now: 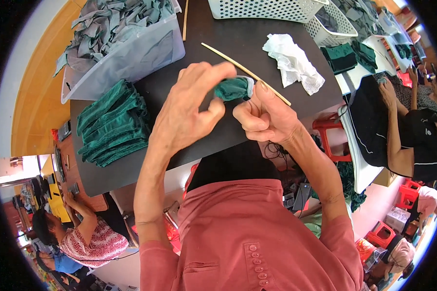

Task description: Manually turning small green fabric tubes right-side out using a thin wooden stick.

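Under everything, a wide, flat, dark gray table (pixel 204 29). At the back left, a big see-through plastic box (pixel 136 60), heaped with gray cloth scraps (pixel 116 24). At the far edge, past the hands, a white plastic basket with round holes (pixel 262 9). On the left, just in front of the box, a pile of shiny dark green velvet pieces (pixel 114 126), one on top of another.

Over the middle, the bare left hand (pixel 182 106), bent like a loose claw, with thumb and pointing finger apart and that finger a bit blurry. Across from it, the bare right hand (pixel 272 114), thumb out straight and other fingers curled in. Toward the back right, a crumpled white cloth (pixel 296 63).

Between the two hands, a small puffy dark green velvet piece (pixel 232 89) with a pale edge, pinched there by the right thumb and fingers. Very close to the left fingers, too; hard to tell if touching. Last, a long, thin, pale wooden stick (pixel 228 60), slanting past the right thumb tip. Impossible to tell if held or just lying there.
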A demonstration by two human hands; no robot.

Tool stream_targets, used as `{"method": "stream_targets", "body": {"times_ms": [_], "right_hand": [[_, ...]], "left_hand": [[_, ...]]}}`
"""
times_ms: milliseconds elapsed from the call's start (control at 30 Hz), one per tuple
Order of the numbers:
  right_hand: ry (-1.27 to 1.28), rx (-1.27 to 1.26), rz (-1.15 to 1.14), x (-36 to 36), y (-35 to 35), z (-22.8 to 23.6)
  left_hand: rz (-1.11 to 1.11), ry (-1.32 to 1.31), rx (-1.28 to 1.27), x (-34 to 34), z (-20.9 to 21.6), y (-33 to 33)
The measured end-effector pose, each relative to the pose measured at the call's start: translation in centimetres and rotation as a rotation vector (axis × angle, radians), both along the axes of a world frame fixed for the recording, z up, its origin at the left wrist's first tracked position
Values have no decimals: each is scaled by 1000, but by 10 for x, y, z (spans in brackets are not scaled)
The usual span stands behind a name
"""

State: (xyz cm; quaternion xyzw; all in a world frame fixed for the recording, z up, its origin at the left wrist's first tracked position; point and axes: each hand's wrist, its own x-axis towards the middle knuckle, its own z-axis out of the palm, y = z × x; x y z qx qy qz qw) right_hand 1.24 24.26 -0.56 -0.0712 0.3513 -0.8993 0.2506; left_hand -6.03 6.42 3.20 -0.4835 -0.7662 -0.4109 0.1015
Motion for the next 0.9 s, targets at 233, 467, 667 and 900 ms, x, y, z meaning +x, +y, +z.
{"method": "stream_targets", "body": {"times_ms": [233, 467, 667, 900], "right_hand": [[51, 18, 13, 3, 0, 6], [239, 67, 144, 11, 12, 0], [217, 61, 179, 10, 14, 7], [203, 156, 238, 18, 22, -5]], "left_hand": [[24, -71, -8, 8, 3, -6], [40, -46, -60, 7, -8, -10], [39, 224, -172, 11, -1, -7], [-57, 138, -284, 11, -2, -20]]}}
